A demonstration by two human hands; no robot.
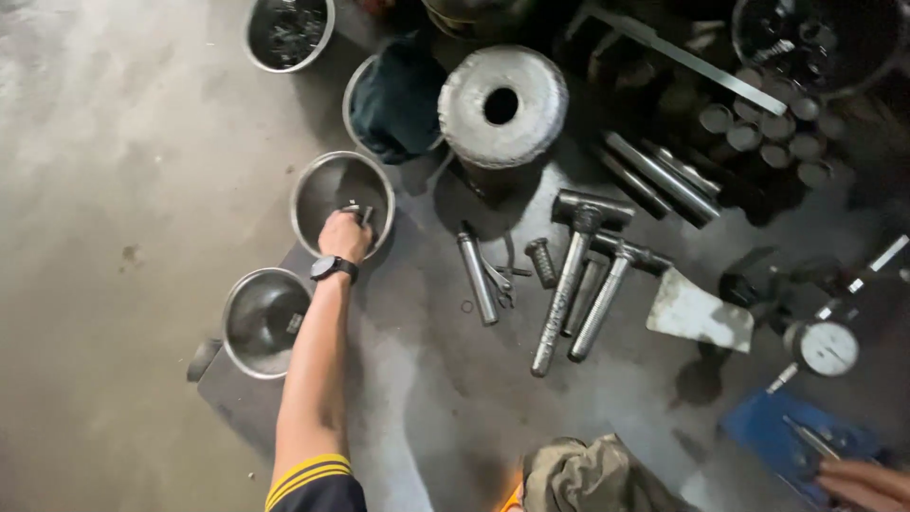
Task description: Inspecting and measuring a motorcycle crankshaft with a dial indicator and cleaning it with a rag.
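L hand (343,234) grips small metal part (358,211) over steel bowl (318,180).

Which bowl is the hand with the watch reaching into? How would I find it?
Start at the big grey metal block with a round hole. Down-left of it sits a shiny steel bowl, with the left hand over its near rim. Unlike the cloth-filled bowl above it, it looks almost empty.

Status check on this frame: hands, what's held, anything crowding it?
Left hand over steel bowl, gripping small metal part. Right hand low at blue tray. Second bowl adjacent.
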